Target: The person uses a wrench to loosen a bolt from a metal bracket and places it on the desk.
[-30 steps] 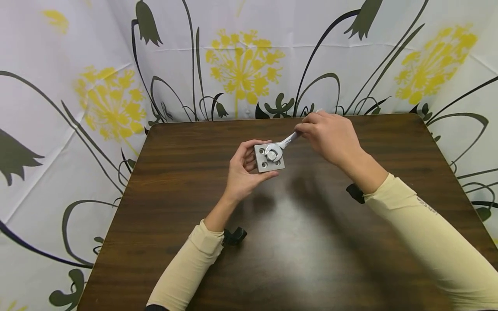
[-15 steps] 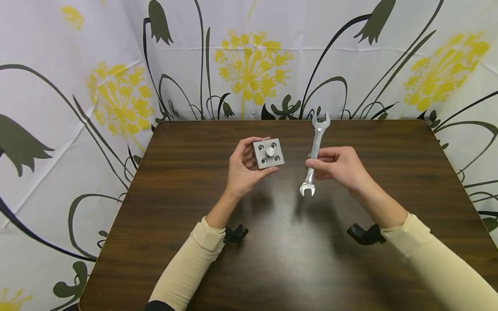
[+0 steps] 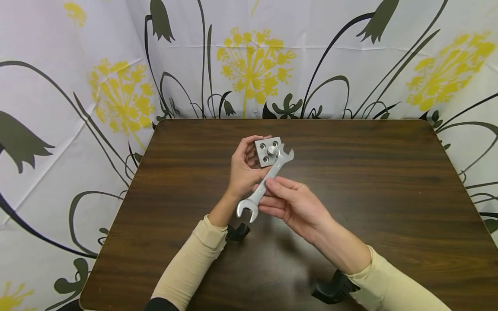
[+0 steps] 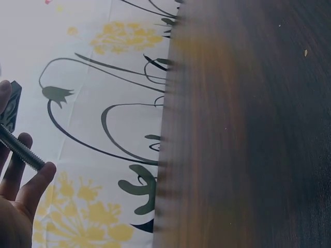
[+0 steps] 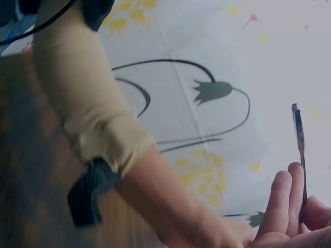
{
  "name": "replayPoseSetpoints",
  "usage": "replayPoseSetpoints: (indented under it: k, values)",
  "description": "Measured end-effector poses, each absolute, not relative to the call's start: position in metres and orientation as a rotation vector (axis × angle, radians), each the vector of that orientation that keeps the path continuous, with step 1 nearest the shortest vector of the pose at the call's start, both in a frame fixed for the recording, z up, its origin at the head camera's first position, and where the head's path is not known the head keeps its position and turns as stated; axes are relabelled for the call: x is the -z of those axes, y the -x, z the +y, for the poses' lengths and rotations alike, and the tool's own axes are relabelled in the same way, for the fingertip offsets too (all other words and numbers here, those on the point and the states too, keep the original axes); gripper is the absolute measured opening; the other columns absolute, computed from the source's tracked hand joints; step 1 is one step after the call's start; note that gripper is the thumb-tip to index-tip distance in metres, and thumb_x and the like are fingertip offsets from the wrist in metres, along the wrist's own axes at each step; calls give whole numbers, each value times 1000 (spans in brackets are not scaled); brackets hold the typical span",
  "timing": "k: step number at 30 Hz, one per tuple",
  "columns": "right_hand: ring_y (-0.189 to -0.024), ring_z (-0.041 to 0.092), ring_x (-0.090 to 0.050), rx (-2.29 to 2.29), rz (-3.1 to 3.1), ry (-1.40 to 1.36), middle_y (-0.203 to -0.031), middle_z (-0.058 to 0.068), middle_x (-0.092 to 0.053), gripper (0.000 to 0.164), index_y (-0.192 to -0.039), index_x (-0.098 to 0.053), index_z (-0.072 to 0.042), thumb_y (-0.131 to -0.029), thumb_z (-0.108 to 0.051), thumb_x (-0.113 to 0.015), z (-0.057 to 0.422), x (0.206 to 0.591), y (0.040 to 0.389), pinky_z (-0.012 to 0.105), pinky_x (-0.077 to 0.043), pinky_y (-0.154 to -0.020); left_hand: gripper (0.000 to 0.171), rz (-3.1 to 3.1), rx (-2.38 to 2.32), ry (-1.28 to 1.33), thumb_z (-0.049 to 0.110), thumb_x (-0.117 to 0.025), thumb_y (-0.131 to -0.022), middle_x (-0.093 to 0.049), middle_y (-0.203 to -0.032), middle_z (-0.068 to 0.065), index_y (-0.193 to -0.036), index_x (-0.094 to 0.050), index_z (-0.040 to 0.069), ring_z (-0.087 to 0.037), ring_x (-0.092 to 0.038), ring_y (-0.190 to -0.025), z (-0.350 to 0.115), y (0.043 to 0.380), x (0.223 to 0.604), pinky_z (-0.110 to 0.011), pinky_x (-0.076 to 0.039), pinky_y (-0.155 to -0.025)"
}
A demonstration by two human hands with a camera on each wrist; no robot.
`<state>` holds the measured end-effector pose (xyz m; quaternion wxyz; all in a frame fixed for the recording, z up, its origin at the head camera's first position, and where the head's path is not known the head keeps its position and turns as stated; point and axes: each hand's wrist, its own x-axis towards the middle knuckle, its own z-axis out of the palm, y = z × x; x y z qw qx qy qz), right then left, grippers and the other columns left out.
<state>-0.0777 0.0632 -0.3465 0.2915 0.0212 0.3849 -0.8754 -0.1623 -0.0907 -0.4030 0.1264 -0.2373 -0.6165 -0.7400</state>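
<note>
My left hand [image 3: 243, 175] holds a square grey metal plate [image 3: 264, 153] by its edges, with holes near its corners. A bolt [image 3: 272, 150] sits in the plate's middle, and its threaded shank [image 4: 23, 151] sticks out behind in the left wrist view. In my right hand [image 3: 297, 207], a double open-ended wrench [image 3: 271, 172] is pinched at its shaft. Its upper end is beside the bolt head and covers part of the plate; whether they touch, I cannot tell. The right wrist view shows the wrench [image 5: 300, 134] edge-on.
Both hands are above a dark brown wooden table [image 3: 186, 172]. A white curtain [image 3: 175, 56] with yellow and grey-green flowers hangs behind it. Black camera mounts [image 3: 334, 288] project from the wrists.
The wrench came off the bolt head, was swung upright to the right, and is now back beside the plate with its ends tilted the other way. The left hand stays nearly still.
</note>
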Motion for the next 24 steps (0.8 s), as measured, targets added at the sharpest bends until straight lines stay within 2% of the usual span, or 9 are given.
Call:
replayPoseSetpoints:
  k: [5,11,17,24]
  values:
    - [-82,18,-72,2361,860,-91,-94,10,-72,23,-122,-60,-2,-102,-8,-52,35,350,73,35,-57,-81,72,-1788,2170,700,-24,-79,-65,-60,-130,-22,-127,-48,-6,-30,-63,-111,-88,162,409,-37,-56,-85]
    - [-82,16,-72,2418,784,-189,-87,7,-71,16,-115,-57,0,-103,-9,-50,8,354,77,32,-57,-81,70,-1830,2103,696,-26,-78,-62,-57,-127,-32,-123,-45,-13,-27,-64,-109,-85,158,397,-31,-54,-86]
    - [-81,16,-72,2466,820,-198,-84,7,-71,15,-110,-59,1,-102,-9,-52,-5,360,88,30,-57,-78,68,-1854,2040,718,-32,-73,-62,-53,-125,-40,-121,-41,-20,-33,-61,-108,-82,148,382,-25,-52,-85]
    - [-81,17,-72,2478,889,-209,-83,7,-71,13,-106,-63,0,-101,-9,-55,-8,365,96,30,-57,-78,70,-1811,2053,762,-31,-74,-62,-54,-126,-38,-123,-40,-19,-23,-61,-108,-83,153,392,-25,-52,-86]
